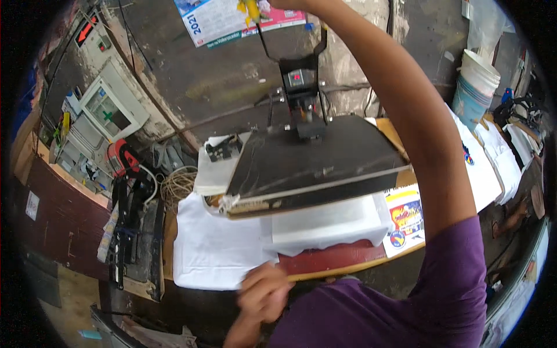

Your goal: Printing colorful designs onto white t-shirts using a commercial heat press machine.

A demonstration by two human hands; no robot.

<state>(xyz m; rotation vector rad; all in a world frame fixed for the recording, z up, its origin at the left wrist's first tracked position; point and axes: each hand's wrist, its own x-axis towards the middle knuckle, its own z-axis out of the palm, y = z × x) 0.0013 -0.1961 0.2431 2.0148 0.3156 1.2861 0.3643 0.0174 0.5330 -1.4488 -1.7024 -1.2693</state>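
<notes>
Head view: the heat press [316, 159] lies between the right hand [285, 3], cropped near its yellow handle [250, 10], and blurred left hand [264, 293] in front, neither grip discernible

The person wore a purple shirt [348, 319], its cloth creased and of one even colour. The short right sleeve [455, 261] ended loosely on the upper arm; the right arm [418, 116] and left grip [264, 293] were bare, the latter blurred.
</notes>
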